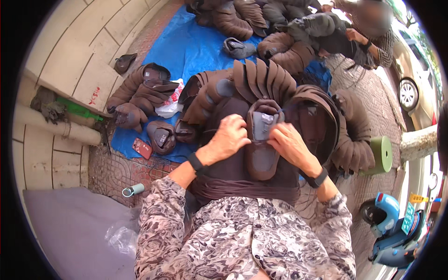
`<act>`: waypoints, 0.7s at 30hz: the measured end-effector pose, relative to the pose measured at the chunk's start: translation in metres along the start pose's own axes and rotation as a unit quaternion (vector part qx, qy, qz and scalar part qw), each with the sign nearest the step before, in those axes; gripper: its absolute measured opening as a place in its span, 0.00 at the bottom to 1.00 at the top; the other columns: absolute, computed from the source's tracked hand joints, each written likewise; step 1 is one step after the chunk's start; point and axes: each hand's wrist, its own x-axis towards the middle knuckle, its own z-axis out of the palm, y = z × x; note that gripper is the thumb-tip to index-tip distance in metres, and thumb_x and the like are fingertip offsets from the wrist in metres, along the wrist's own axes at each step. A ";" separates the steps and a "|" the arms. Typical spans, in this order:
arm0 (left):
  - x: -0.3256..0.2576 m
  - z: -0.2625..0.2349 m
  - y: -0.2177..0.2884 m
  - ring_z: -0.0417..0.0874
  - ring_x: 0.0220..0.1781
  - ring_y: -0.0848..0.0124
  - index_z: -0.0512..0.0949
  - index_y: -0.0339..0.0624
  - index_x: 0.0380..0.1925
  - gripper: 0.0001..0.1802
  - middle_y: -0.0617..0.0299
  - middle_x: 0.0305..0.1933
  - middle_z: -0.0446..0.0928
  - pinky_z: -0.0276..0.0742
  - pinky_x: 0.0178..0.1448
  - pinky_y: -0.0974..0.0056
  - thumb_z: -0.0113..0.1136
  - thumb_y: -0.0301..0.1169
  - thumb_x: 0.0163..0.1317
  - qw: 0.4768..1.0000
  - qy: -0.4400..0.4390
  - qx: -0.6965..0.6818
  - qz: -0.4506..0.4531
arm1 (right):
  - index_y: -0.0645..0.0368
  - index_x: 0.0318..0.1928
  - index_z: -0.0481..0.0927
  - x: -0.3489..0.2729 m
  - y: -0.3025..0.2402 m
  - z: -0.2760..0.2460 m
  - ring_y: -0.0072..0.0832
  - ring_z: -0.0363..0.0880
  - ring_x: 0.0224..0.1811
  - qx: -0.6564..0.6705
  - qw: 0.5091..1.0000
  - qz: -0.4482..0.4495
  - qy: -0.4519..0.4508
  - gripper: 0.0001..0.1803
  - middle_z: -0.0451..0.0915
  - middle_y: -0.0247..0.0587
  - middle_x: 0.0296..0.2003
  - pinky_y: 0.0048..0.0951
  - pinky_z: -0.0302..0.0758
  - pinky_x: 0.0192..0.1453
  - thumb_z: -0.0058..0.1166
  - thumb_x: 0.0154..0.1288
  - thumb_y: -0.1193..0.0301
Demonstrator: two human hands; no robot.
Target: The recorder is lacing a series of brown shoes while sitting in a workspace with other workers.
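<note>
A brown shoe upper (262, 158) with a grey tongue lies on my lap, its toe pointing toward me. At the left edge of its opening, my left hand (231, 135) is closed, thumb and fingers pinching the side. My right hand (290, 143) is closed at the opposite edge, fingertips together beside the tongue; what they pinch is too small to make out. Brown laces (247, 192) lie in a bundle across my lap. Just beyond the upper, a curved row of nested brown uppers (263, 79) arches around my knees.
Stacked uppers (233, 21) cover the far part of a blue tarp (179, 44), where another person (373, 39) sits. To the left are more uppers (151, 91), a red phone (142, 148) and a pale cylinder (133, 190). At right are a green roll (380, 155) and a blue scooter (392, 233).
</note>
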 end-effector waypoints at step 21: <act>-0.262 -0.138 -0.074 0.75 0.28 0.60 0.81 0.37 0.30 0.06 0.56 0.25 0.74 0.70 0.35 0.60 0.60 0.24 0.51 0.901 0.098 0.260 -0.333 | 0.59 0.37 0.78 -0.308 0.102 -0.185 0.38 0.71 0.33 -0.491 0.815 0.248 0.182 0.05 0.71 0.42 0.28 0.34 0.69 0.40 0.53 0.59 0.75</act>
